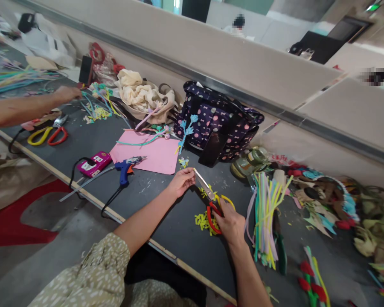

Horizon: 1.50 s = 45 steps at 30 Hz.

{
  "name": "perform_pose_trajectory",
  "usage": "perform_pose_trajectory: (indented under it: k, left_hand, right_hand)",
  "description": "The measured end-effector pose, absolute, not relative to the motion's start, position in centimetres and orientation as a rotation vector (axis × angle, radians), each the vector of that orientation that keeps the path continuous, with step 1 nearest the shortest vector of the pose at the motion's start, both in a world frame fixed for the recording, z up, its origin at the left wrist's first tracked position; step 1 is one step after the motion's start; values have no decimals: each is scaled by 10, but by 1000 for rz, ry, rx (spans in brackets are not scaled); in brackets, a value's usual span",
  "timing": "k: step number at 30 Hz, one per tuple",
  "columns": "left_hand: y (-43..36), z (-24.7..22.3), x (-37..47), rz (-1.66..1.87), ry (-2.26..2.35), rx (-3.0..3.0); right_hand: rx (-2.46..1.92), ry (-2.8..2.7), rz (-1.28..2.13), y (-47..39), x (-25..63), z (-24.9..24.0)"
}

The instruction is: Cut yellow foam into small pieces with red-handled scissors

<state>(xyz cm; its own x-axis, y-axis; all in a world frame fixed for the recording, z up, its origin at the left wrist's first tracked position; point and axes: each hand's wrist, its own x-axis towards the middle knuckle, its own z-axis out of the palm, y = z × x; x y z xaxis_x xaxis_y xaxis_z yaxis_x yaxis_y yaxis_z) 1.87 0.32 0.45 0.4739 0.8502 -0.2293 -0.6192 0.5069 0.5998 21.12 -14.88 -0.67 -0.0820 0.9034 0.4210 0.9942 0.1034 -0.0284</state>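
Note:
My right hand is closed round the handles of a pair of scissors, one handle red and the other yellow. Their blades point up and left, toward my left hand. The fingers of that hand are pinched together at the blade tips; whatever is between them is too small to make out, though a hint of yellow shows there. Below the scissors, on the dark table, lies a pile of short yellow fuzzy pieces, partly hidden by the red handle and my right hand.
To the right lies a bundle of pastel pipe cleaners. A blue glue gun rests beside pink paper, its cord crossing the table edge. A dark patterned bag stands behind. At left, another person's arm reaches over other scissors.

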Motion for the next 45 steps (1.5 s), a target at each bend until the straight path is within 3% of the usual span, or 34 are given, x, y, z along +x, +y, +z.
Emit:
perform_pose_trajectory:
  k: [45]
  left_hand:
    - [3,-1,21,948,554,451]
  right_hand:
    - [-1873,-2028,-315,-147,204,-9]
